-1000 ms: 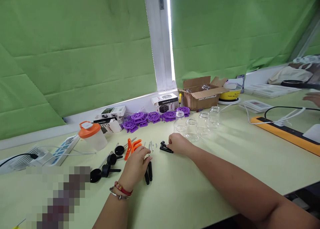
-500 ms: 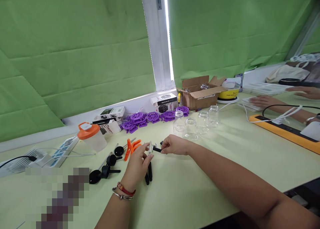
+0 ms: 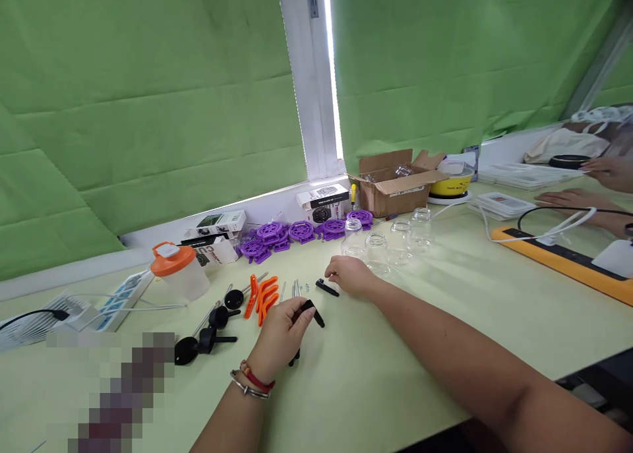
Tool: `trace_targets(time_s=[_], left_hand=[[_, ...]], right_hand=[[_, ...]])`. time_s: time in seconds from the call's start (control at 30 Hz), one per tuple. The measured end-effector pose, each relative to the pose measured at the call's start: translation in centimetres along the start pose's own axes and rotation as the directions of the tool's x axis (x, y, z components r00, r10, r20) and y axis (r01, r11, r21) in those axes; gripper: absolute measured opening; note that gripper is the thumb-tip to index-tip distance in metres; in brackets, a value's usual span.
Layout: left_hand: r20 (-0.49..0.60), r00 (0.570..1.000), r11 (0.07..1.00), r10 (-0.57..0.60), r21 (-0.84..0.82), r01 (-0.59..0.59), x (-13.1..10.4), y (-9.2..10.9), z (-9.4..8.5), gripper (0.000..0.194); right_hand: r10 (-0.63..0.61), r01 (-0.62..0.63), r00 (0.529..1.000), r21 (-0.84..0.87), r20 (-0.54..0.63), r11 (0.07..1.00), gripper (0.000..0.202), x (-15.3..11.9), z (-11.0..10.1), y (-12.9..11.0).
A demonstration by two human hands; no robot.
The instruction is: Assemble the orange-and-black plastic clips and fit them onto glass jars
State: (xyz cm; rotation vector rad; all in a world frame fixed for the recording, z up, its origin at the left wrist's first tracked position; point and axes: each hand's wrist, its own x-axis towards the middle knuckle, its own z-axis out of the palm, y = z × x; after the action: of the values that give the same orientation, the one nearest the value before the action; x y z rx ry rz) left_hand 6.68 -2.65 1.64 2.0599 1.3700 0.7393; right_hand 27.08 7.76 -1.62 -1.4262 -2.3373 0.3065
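My left hand (image 3: 279, 337) holds a small black plastic piece (image 3: 312, 311) between thumb and fingers, just above the pale green table (image 3: 445, 308). Under it lie black rods (image 3: 297, 355) and thin metal pins (image 3: 297, 287). My right hand (image 3: 349, 273) rests on the table with fingertips next to another small black piece (image 3: 327, 287); it grips nothing that I can see. Orange clips (image 3: 262, 295) lie left of the pins. Black round-headed parts (image 3: 208, 331) sit further left.
Purple wheels (image 3: 297, 232) and small boxes (image 3: 217, 232) line the sill. Several clear glass jars (image 3: 390, 239), a cardboard box (image 3: 395, 182), an orange-lidded jar (image 3: 179, 270), a power strip (image 3: 123, 295) and an orange strip (image 3: 564, 258) lie around. Another person's hands (image 3: 578, 199) work at far right.
The small black piece passed from my right hand to my left hand, which drew it back toward me. My right hand moved away to the other black piece on the table.
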Motion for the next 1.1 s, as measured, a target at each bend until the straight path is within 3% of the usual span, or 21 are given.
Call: trace_targets(time_s=[0.2,0.77,0.9,1.0,1.1], left_hand=[[-0.003,0.996,0.976,0.09,0.2,-0.088,0.0,-0.2,0.1,0.029],[0.031,0.994,0.967,0.103,0.232,-0.108,0.0,-0.6,0.3,0.027],[0.04,0.994,0.967,0.098,0.23,-0.104,0.0,-0.7,0.3,0.025],[0.05,0.994,0.965,0.099,0.241,-0.108,0.0,-0.8,0.4,0.024],[0.045,0.993,0.966,0.105,0.233,-0.112,0.1,-1.0,0.5,0.024]], right_hand=[[-0.057,0.062,0.997,-0.088,0.057,0.994,0.019,0.3,0.7,-0.3],[-0.056,0.061,0.997,-0.111,0.044,0.992,0.021,-0.4,-0.5,-1.4],[-0.155,0.157,0.988,0.114,-0.02,0.981,0.016,-1.5,-2.2,-2.8],[-0.326,0.308,0.945,0.33,-0.003,0.892,0.014,-2.6,-3.3,-4.2],[-0.434,0.394,0.9,0.368,0.029,0.842,0.014,-3.1,-3.5,-5.1]])
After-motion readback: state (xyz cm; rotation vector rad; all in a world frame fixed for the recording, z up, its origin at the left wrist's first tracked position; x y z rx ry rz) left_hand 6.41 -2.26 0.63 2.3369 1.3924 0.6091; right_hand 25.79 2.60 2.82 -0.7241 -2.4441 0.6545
